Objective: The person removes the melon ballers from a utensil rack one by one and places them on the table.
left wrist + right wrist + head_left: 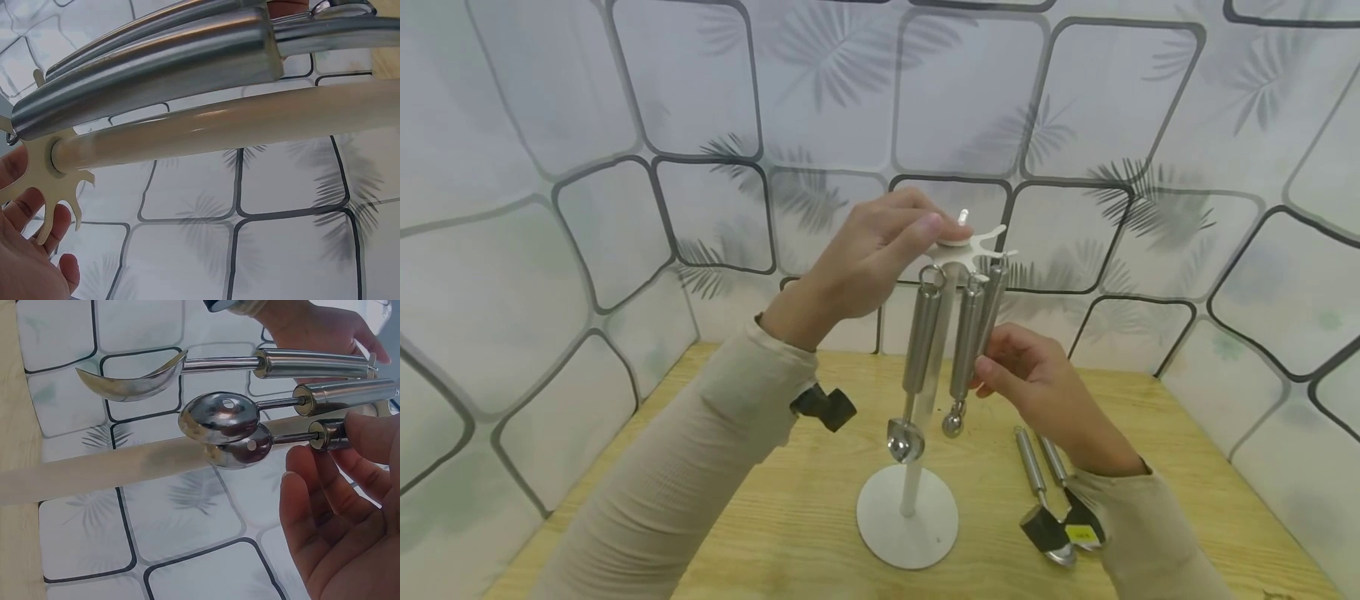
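Observation:
A white stand (891,525) with a round base and a hooked top (985,248) carries three steel utensils. My left hand (883,250) holds the stand's top from above; in the left wrist view its fingers show around the hooked disc (42,178). Nearest that hand hangs a scoop with a pointed, curved head (128,384). Beside it is a melon baller (219,415) with a small hole in its round bowl. My right hand (1033,379) pinches the handle of a second melon baller (244,450), whose top end is up at the hooks in the head view.
On the wooden table (797,517), right of the stand, lie two more steel-handled utensils (1030,458), partly hidden by the right wrist's black camera (1043,529). Patterned white panels (827,92) enclose the table at the back and sides.

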{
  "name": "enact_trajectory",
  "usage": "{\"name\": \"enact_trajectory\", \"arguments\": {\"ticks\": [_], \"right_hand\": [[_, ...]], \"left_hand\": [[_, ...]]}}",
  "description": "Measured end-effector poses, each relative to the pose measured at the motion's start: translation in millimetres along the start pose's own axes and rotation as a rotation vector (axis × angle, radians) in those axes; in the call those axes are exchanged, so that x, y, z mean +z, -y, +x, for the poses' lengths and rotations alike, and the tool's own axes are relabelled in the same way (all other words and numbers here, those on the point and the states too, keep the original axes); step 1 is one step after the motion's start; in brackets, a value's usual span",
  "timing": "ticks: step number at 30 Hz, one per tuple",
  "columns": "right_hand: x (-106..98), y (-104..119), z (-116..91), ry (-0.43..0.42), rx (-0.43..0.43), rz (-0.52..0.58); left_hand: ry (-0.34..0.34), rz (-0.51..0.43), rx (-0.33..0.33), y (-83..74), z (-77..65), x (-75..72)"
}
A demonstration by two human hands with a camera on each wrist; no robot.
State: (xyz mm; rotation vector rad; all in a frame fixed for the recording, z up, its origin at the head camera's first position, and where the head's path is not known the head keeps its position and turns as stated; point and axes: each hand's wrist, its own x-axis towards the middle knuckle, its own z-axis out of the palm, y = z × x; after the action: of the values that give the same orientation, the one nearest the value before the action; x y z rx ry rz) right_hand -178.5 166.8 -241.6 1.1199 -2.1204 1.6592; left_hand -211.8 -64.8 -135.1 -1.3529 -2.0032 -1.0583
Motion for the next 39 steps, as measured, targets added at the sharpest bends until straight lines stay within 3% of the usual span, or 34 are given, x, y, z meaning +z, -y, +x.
{"name": "enact_trajectory", "arguments": {"ticks": [8, 14, 20, 25, 31, 39], "right_hand": [[-7.0, 8.2, -2.4, -0.056, 0.008, -0.018], [-16.5, 7.6, -5.9, -0.096, 0.078, -0.029], [-28.9, -4.5, -11.0, -0.102, 0.143, 0.028], [-40.6, -21.6, -19.9, -0.106, 0.192, 0.162], [-54.5, -42.5, -35.8, -0.101, 0.240, 0.409], [-66.8, -59.3, -52.2, -0.120, 0.246, 0.634]], "left_hand": [[-0.008, 0.015, 0.004, 0.7, -0.9, -0.2], [-0.018, 0.026, 0.013, 0.9, -1.8, -0.7], [-0.029, 0.003, 0.005, 1.6, -2.0, -1.4], [-0.026, 0.001, 0.004, 2.0, -1.4, -0.8], [-0.026, -0.016, 0.013, 2.8, -0.9, 1.4], [-0.026, -0.006, 0.021, 3.9, -0.5, 2.8]]}}
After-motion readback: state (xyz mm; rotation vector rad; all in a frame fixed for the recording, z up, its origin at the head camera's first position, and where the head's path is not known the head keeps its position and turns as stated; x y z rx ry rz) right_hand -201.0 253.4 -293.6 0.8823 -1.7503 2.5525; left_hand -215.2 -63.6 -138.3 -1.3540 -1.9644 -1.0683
